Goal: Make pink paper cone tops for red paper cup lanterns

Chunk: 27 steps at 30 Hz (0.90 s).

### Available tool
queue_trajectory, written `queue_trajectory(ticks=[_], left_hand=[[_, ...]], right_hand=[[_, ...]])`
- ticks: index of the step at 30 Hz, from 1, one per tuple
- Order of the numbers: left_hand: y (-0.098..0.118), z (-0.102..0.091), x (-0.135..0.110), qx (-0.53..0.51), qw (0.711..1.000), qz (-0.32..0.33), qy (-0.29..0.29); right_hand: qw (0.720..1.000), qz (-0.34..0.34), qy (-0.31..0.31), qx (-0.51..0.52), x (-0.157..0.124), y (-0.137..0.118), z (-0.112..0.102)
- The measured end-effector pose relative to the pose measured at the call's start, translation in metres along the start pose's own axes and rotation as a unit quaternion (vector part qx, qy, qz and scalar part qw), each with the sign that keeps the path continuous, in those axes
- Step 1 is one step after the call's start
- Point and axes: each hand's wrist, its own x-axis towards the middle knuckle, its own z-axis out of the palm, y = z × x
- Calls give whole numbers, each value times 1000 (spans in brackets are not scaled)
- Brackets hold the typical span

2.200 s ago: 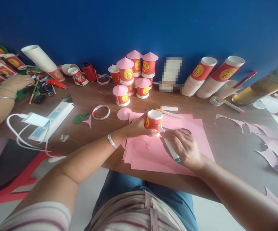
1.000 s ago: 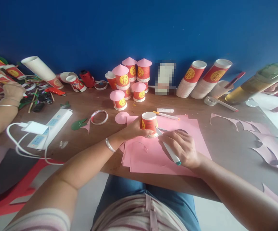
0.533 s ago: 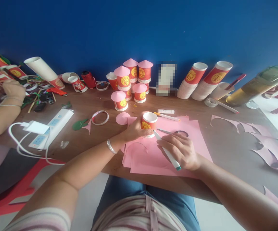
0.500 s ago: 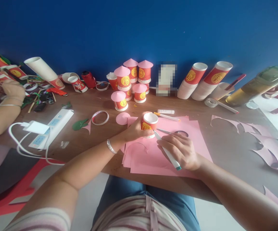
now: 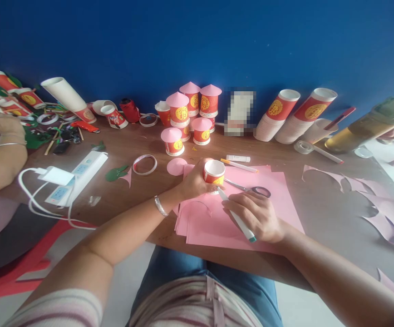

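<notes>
My left hand [image 5: 197, 181] is wrapped round a red and white paper cup [image 5: 214, 170] with a yellow emblem, held upright over pink paper sheets [image 5: 204, 227]. In my right hand [image 5: 256, 215] is a white marker pen [image 5: 239, 220] with a green end; its tip points at the cup's lower side, and I cannot tell whether it touches. Scissors [image 5: 260, 191] lie on the pink paper just beyond my right hand. An orange and white pen [image 5: 239, 165] and a white glue stick [image 5: 238, 158] lie behind the cup. Left of it is a pink paper disc [image 5: 177, 166].
Red cups with pink paper cones [image 5: 177, 106] stand at the back. Leaning cup stacks [image 5: 278, 116] and a gold bottle [image 5: 360, 127] are right, paper offcuts [image 5: 387, 225] nearer. A power strip [image 5: 77, 177] and another person's arm [image 5: 4, 150] are left.
The view has shifted slightly, so most things sit a little further right. The cup has turned a little in my left hand; my right hand still holds the marker close by it.
</notes>
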Motion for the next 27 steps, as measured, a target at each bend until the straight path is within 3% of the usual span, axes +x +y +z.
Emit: queue_trajectory(ticks=[2, 11, 20, 24, 27], left_hand=[[2, 0, -1, 36, 999, 9, 9], [7, -15, -2, 29, 988, 21, -150], [11, -9, 0, -50, 992, -22, -117], [6, -6, 0, 12, 999, 2, -48], [6, -5, 0, 36, 998, -1, -56]], right_hand=[[1000, 3, -2, -3, 0, 1, 0], [1000, -9, 4, -3, 0, 2, 0], [1000, -9, 8, -15, 2, 1, -2], [1000, -7, 18, -22, 3, 1, -1], [1000, 8, 18, -24, 0, 1, 2]])
